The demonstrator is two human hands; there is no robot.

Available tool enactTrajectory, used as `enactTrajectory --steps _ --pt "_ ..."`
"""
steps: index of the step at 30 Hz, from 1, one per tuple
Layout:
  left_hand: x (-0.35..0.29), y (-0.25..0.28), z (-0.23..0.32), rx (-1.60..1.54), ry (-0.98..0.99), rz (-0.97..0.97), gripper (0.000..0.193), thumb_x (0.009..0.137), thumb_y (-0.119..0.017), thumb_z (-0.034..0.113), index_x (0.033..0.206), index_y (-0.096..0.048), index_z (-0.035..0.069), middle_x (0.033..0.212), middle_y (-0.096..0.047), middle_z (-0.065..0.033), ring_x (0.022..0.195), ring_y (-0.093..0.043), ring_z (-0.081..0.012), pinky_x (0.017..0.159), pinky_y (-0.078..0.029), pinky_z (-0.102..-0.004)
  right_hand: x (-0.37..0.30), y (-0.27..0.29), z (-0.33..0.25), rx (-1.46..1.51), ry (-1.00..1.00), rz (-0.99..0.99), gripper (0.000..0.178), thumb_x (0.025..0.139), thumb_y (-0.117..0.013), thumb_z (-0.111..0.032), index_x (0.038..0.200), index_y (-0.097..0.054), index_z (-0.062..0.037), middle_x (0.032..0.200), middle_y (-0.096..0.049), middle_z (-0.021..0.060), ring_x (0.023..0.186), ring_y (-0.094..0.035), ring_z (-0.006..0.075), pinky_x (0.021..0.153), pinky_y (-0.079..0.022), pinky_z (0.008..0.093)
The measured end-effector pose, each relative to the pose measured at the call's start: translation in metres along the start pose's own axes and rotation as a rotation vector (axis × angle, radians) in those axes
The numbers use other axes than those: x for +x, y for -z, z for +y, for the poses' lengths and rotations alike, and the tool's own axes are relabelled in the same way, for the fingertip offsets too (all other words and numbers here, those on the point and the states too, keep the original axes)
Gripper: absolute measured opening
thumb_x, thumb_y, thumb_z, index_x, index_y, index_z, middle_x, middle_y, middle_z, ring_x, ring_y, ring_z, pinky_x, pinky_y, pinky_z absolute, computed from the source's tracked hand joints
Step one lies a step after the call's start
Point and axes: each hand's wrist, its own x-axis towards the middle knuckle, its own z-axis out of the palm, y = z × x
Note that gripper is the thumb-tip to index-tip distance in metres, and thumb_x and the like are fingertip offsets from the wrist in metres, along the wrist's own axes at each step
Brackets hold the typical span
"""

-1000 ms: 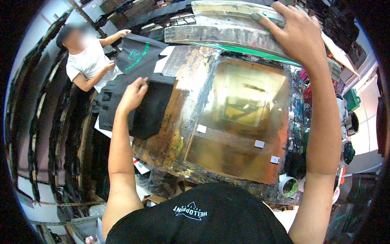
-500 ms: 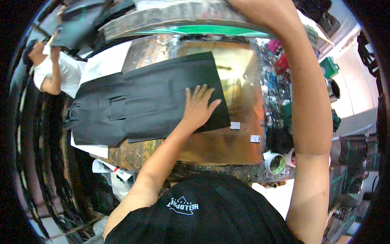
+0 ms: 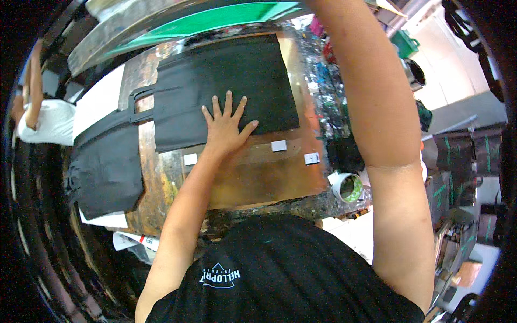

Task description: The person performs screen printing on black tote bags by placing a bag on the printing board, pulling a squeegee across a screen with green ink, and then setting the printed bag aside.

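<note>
Watching from afar through the head camera, I find the black bag [image 3: 226, 70] toward 11 o'clock, spread flat on the amber plate [image 3: 253, 185]. One second ago that plate was bare except for its white tabs [image 3: 278, 145]; half a second ago the bag stretched across from the pile of black bags [image 3: 107, 177] at 9 o'clock. Now only its handle [image 3: 141, 117] reaches that way.

The left hand [image 3: 223, 129] lies palm down on the bag's near half, fingers spread apart, clamped on nothing. The right forearm [image 3: 382, 107] leaves my view at 1 o'clock; the right hand, visible on the wooden frame one second ago, is beyond the edge, so I cannot tell its state. Green mesh [image 3: 215, 21] stands between 11 and 12 o'clock.

For containers, I have a metal can [image 3: 414, 74] at 2 o'clock and a green container [image 3: 404, 44] just above it; I cannot make out what either holds.

As for writing, pale lettering runs across the black shirt [image 3: 280, 269] at 6 o'clock, green print marks dark sheets [image 3: 455, 148] at 3 o'clock, and the rightmost tab bears a dark mark.
</note>
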Motion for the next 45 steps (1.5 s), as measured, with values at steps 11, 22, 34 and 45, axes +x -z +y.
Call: enactTrajectory --steps 11,22,34,45 --pt "-0.005 -0.012 0.053 -0.018 -0.037 0.039 0.083 0.099 -0.045 0.073 0.165 -0.04 0.022 0.174 -0.024 -0.0184 0.157 -0.015 -0.0549 0.118 -0.002 -0.0801 -0.007 0.008 -0.004 0.072 -0.022 -0.009 0.076 0.106 -0.038 -0.068 0.13 -0.067 -0.0018 0.118 -0.074 0.0135 0.109 -0.069 0.0221 0.104 -0.051 0.0484" --pt "-0.008 -0.015 0.063 -0.049 -0.025 0.087 0.083 0.1 -0.046 0.072 0.165 -0.039 0.022 0.174 -0.023 -0.0197 0.157 -0.016 -0.0547 0.119 -0.002 -0.08 0.001 -0.016 -0.008 -0.058 -0.08 0.052 0.072 0.106 -0.039 -0.067 0.124 -0.066 -0.0028 0.112 -0.071 0.0122 0.108 -0.065 0.0232 0.11 -0.045 0.0527" --pt "-0.024 0.077 0.0 -0.735 0.237 0.326 0.069 0.094 -0.078 0.046 0.142 -0.061 -0.001 0.131 -0.07 -0.0216 0.116 -0.07 -0.0305 0.1 -0.054 -0.043 -0.014 -0.01 -0.012 -0.068 -0.071 0.08 0.072 0.104 -0.042 -0.068 0.128 -0.067 -0.0046 0.111 -0.071 0.0165 0.107 -0.064 0.0245 0.105 -0.046 0.0527" --pt "-0.103 0.166 -0.07 -1.21 0.542 0.581 0.061 0.076 -0.093 0.005 0.129 -0.064 -0.002 0.113 -0.074 -0.0082 0.103 -0.07 -0.0175 0.092 -0.056 -0.0326 -0.142 -0.092 -0.028 -0.027 0.132 0.118 0.058 0.081 -0.082 -0.031 0.131 -0.059 -0.0138 0.11 -0.064 0.0107 0.108 -0.062 0.0324 0.089 -0.044 0.0514"
